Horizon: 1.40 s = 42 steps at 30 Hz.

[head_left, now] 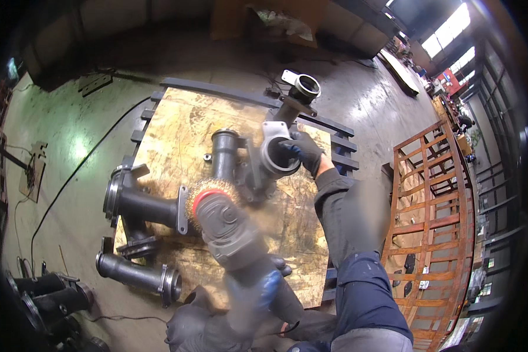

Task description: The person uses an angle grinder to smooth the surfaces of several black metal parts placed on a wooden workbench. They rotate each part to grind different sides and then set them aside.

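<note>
My left hand (255, 290), in a grey and blue glove and blurred by motion, is wrapped round the rear of a grey angle grinder (229, 229). On the grinder's front is a round wire brush (227, 186) with brass-coloured bristles and a red ring. It is close to the flange of a black branched pipe (149, 205); contact cannot be made out. My right hand (305, 152), gloved in dark grey, grips the rim of a pipe fitting (270, 130) with a grey flange, fingers inside its mouth. Another black pipe piece (224, 155) stands between them.
The parts lie on a stained plywood board (188, 111) over a dark slatted pallet (343, 144). A loose black pipe (138, 276) lies front left; more pipes (56, 299) sit lower left. A black cable (91, 155) crosses the floor. An orange-brown metal rack (431, 229) stands right.
</note>
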Tool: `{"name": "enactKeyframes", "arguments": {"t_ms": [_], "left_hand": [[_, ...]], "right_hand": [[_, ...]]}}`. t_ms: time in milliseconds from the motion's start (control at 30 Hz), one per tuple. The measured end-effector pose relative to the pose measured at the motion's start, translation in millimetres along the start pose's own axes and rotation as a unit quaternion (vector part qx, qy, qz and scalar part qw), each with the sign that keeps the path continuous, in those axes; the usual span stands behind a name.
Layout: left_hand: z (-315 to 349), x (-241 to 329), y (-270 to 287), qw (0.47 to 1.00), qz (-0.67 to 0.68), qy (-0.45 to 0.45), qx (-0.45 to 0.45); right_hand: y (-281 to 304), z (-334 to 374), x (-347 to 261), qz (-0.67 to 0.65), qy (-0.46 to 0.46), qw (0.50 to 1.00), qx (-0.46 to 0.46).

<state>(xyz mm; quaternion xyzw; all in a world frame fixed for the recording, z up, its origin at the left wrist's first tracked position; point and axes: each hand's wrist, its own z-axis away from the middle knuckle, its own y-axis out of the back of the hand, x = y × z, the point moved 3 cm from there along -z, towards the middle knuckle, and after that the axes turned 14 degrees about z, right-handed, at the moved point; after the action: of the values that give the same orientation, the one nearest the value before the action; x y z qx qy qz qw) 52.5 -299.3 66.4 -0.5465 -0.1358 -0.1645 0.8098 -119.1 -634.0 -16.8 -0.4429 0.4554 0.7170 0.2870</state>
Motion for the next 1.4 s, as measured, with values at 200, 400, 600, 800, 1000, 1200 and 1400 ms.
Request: {"name": "enactKeyframes", "arguments": {"t_ms": [200, 400, 600, 800, 1000, 1200, 1400], "left_hand": [[-15, -12, 5, 1.000, -0.013, -0.003, -0.002], [-26, -18, 4, 0.999, -0.035, -0.011, 0.019], [-31, -19, 14, 0.996, -0.077, -0.031, 0.025], [-33, -10, 6, 0.993, -0.109, -0.006, 0.051], [-29, -29, 23, 0.998, -0.016, -0.013, 0.066], [-9, -10, 10, 0.995, 0.022, 0.009, 0.093], [9, -2, 6, 0.999, -0.015, -0.017, 0.047]], "right_hand": [[0, -6, 3, -0.016, -0.012, 1.000, 0.005], [68, -21, 39, 0.063, -0.053, 0.971, 0.225], [107, -72, 50, 0.423, -0.101, 0.838, 0.330], [121, -111, 62, 0.405, -0.117, 0.865, 0.272], [91, -85, 63, 0.425, -0.089, 0.847, 0.305], [119, -27, 81, 0.483, -0.069, 0.811, 0.325], [91, 108, 89, 0.502, -0.062, 0.812, 0.290]]}}
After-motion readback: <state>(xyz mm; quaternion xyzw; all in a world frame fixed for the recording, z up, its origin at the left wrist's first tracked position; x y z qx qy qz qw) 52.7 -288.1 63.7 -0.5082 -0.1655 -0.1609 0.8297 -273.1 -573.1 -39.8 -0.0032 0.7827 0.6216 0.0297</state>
